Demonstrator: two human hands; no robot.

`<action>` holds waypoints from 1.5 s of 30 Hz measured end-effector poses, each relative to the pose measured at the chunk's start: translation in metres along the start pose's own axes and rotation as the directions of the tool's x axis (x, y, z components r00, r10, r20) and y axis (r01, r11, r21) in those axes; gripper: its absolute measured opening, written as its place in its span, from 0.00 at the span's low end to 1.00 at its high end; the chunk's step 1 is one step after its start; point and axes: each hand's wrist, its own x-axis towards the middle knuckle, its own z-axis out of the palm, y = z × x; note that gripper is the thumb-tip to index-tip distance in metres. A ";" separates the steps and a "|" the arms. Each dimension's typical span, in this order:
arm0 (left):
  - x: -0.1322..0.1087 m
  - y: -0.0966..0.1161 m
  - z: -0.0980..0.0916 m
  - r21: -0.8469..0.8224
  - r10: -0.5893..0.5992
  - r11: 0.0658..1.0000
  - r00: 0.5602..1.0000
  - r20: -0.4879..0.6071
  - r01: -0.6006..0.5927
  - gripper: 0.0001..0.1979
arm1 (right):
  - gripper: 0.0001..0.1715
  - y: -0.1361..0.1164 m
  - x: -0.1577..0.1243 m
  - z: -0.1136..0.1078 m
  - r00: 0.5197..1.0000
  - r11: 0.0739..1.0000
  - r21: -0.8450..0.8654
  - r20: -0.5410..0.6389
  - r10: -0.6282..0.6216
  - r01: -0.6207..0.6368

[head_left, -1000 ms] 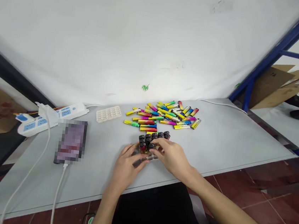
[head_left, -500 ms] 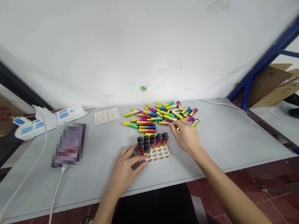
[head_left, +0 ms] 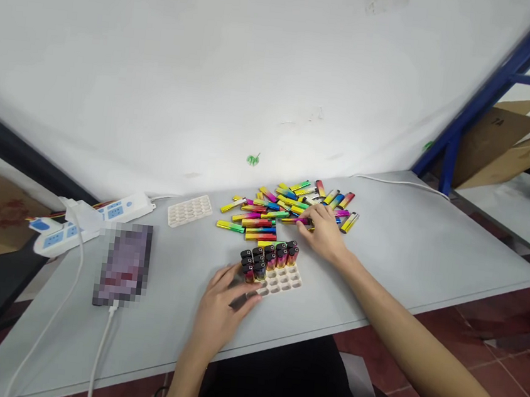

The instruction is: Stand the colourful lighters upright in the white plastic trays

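At the left front corner of a cream tray (head_left: 279, 283) with rows of oval slots rests my left hand (head_left: 223, 301). Its fingers and thumb are spread against the tray's edge. Several black-topped lighters (head_left: 270, 260) stand upright in the tray's left and back slots; their bodies are shiny pink, red and dark blue. Behind the tray, my right hand (head_left: 321, 230) reaches down into a pile of multicoloured metallic lighters (head_left: 261, 223) lying flat. Thumb and fingers close around the end of a yellow-and-pink lighter (head_left: 292, 221), partly hidden by the hand.
A second slotted tray (head_left: 190, 211) lies by the wall. At left are a white power strip (head_left: 117, 209) and a pixelated phone (head_left: 123, 266) with a charging cable (head_left: 100, 348). A blue frame (head_left: 450, 155) and a cardboard box (head_left: 495, 147) are at right.
My right hand has shifted slightly left over the pile, its fingers coming onto a lighter's end. My left hand stays at the tray corner. The view has tilted a little.
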 end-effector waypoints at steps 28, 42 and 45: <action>-0.002 -0.006 0.002 -0.018 0.024 1.000 1.000 0.015 -0.024 0.09 | 0.35 -0.016 -0.008 -0.013 0.779 0.005 0.818 0.545 0.309 -0.575; -0.001 -0.005 0.002 -0.009 0.028 1.000 1.000 0.004 -0.028 0.08 | 0.31 -0.012 -0.007 -0.008 0.693 -0.050 0.778 0.586 0.420 -0.626; -0.002 -0.006 0.002 -0.007 0.031 1.000 1.000 -0.002 -0.031 0.09 | 0.31 -0.013 -0.006 -0.008 0.687 -0.043 0.773 0.587 0.428 -0.633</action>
